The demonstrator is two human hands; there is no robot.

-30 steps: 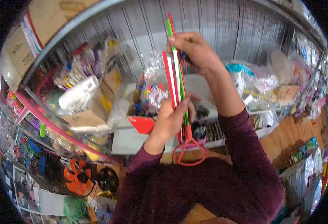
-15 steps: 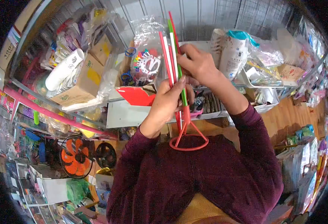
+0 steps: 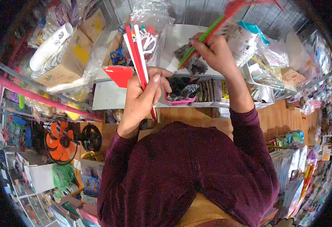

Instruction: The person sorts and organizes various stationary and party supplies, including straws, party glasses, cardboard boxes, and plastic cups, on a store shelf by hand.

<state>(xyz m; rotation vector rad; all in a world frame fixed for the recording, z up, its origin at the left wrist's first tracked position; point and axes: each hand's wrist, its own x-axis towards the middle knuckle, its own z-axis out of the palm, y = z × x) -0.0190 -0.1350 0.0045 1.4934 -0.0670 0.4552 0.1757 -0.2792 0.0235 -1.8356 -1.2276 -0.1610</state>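
My left hand (image 3: 141, 94) is closed around a few thin red and white plastic sticks (image 3: 137, 53), which point up and slightly left. Their lower ends show below the hand. My right hand (image 3: 217, 55) grips green and red sticks (image 3: 211, 31), slanting up to the right. At their upper end is a red holder piece (image 3: 233, 6), blurred and partly cut off by the frame edge. Behind the right hand's fingers, a dark grey fuzzy clump (image 3: 197, 66) lies on the white shelf (image 3: 169, 45). The two hands are apart.
Left on the shelf are a cardboard box (image 3: 65, 70) with a stack of paper cups (image 3: 52, 47) and a red box flap (image 3: 118, 76). More wrapped cups (image 3: 243, 45) stand right. A pink basket (image 3: 179, 101) sits lower; an orange fan (image 3: 62, 140) is at lower left.
My hands have moved apart. The right hand drew the green and red sticks with the holder away, up and right, and their holder end now points up. The left hand keeps the red and white sticks.
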